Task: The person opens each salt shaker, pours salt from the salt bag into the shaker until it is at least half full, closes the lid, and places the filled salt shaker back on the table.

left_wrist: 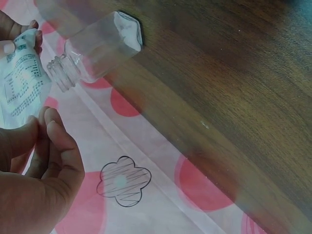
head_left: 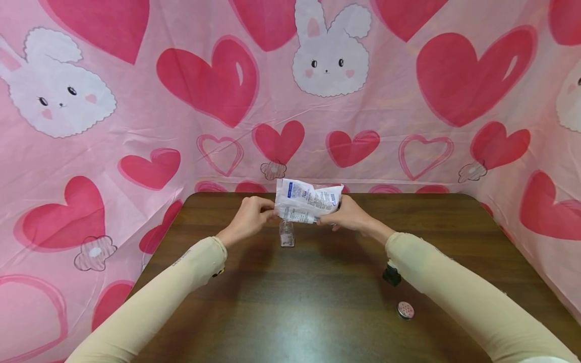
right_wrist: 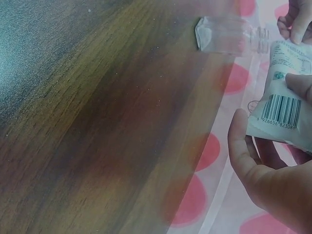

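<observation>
A white printed packet (head_left: 306, 200) is held tilted above a small clear bottle (head_left: 287, 236). My left hand (head_left: 248, 220) pinches the packet's left edge between thumb and fingertips. At the other end, my right hand (head_left: 348, 215) grips the packet from below and the side; a barcode shows there in the right wrist view. The bottle stands uncapped on the table, its threaded neck (left_wrist: 63, 73) close under the packet. Some white stuff (left_wrist: 128, 31) covers the bottle's bottom. The packet hides part of the bottle's mouth in the head view.
A round shaker lid (head_left: 405, 310) with holes lies on the dark wooden table (head_left: 281, 302), near the right forearm. A small black object (head_left: 392, 275) shows beneath the right wrist. Pink cloth (head_left: 254, 101) with hearts and rabbits hangs behind the table and along its sides.
</observation>
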A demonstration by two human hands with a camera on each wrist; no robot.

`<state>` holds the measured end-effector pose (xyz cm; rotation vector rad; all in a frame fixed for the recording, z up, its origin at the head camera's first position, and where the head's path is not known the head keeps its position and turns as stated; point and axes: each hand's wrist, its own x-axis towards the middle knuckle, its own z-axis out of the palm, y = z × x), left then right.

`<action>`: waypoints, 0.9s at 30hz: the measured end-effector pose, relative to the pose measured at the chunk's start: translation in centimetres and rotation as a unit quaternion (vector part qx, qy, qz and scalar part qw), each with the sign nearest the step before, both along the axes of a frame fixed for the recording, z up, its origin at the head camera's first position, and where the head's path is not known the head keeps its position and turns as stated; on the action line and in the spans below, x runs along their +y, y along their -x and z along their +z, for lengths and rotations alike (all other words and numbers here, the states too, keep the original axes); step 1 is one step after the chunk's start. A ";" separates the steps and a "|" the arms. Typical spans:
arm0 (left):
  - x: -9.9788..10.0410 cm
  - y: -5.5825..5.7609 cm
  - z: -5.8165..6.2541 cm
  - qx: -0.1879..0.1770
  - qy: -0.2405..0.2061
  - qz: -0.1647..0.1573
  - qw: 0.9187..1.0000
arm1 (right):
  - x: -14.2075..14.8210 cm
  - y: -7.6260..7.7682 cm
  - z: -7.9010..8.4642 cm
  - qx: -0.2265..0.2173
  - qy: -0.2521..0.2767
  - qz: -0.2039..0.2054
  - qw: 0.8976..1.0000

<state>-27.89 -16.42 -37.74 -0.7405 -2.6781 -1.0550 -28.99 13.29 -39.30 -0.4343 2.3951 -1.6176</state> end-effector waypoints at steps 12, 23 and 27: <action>-0.1 0.1 -0.1 -0.005 -0.004 -0.002 1.000 | 0.0 0.1 0.0 0.005 -0.006 0.000 1.000; -0.1 0.1 0.0 0.001 -0.003 -0.005 1.000 | 0.0 0.1 0.2 0.005 -0.010 0.000 1.000; -0.1 0.1 0.0 0.004 -0.002 -0.005 1.000 | 0.0 0.1 0.2 0.004 -0.013 -0.001 1.000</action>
